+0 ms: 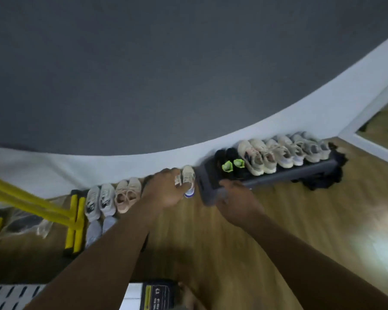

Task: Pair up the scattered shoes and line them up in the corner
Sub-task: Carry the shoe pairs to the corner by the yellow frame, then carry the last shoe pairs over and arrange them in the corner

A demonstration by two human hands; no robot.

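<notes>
A yellow metal frame (31, 202) stands at far left on a wood-grain floor (278, 231). Beside it, shoes line the foot of a white wall (121, 162): a pair of white-and-black sneakers (100, 202), with a pair of grey sneakers (99, 229) just in front of them, then a pair of pink sneakers (128, 194) with open laces. Next along, a person's left hand (164, 189) reaches to the wall, its fingers curled on a beige sneaker (188, 175) with a pale blue-white sole, which stands on the floor just left of a low dark rack (300, 170). The right hand (233, 198) rests at the rack's front left edge; motion blur hides whether its fingers are spread or clasping. The rack, a flat slab against the wall, carries a pair of black sneakers (231, 164) with bright green tongues at its left end. Right of them, a close row of pale sneakers (278, 153), cream and grey mesh, runs toward the corner.
</notes>
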